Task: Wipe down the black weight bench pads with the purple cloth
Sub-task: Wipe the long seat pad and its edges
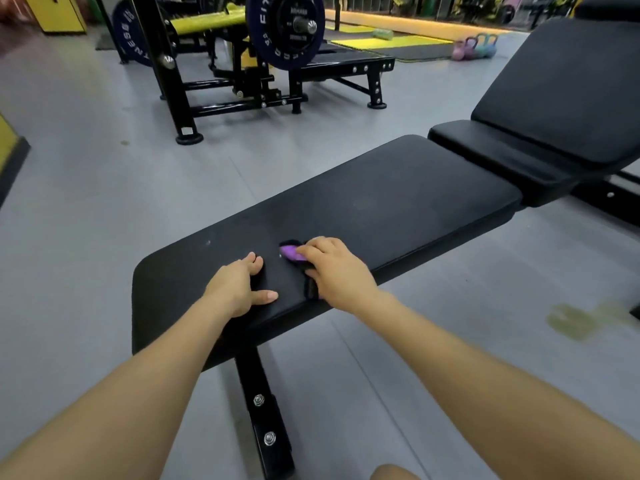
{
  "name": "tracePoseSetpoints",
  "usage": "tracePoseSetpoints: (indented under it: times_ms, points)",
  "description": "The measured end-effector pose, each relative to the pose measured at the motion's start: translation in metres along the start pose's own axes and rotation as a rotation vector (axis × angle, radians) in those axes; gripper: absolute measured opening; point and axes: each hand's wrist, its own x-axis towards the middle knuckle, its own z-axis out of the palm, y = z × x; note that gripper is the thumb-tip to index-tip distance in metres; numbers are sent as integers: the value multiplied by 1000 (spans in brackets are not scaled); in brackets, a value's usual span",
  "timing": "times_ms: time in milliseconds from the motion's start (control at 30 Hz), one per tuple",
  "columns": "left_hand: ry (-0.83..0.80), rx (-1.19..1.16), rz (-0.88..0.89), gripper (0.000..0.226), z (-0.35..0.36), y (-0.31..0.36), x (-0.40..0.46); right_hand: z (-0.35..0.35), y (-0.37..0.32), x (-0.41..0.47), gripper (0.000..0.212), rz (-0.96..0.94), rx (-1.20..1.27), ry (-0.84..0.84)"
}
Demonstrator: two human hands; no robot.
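Note:
A long black bench pad [381, 202] runs from the lower left toward the upper right. Beyond it lie a small seat pad [491, 157] and a raised black back pad [568, 95]. My right hand [336, 271] rests on the near part of the long pad with its fingers curled over a purple cloth [291, 252], of which only a small piece shows past the fingertips. My left hand [242, 289] lies flat on the pad just left of the cloth, fingers relaxed and holding nothing.
The bench's black steel leg [263, 410] stands below the pad on grey floor. A rack with a navy weight plate [285, 29] and a yellow pad stands behind. Several kettlebells [474, 48] sit at the far right. A stain [571, 320] marks the floor.

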Motion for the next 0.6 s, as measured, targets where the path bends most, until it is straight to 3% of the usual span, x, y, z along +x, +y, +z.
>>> tracePoseSetpoints:
  times_ms: [67, 233, 300, 433, 533, 600]
  points:
    - [4, -22, -3, 80, 0, -2, 1, -17, 30, 3, 37, 15, -26, -17]
    - [9, -14, 8, 80, 3, -4, 4, -46, 86, 9, 36, 429, -141, 184]
    - [12, -12, 11, 79, 3, -4, 4, -30, 58, 10, 39, 371, -133, 189]
    - [16, 10, 8, 79, 2, 0, 0, 11, -9, 1, 41, 80, -19, 80]
    - [12, -6, 15, 79, 0, 2, -5, -2, 11, 5, 39, -3, 18, -36]
    - [25, -40, 30, 77, 2, -1, -10, -18, 41, 10, 39, 91, -37, -18]
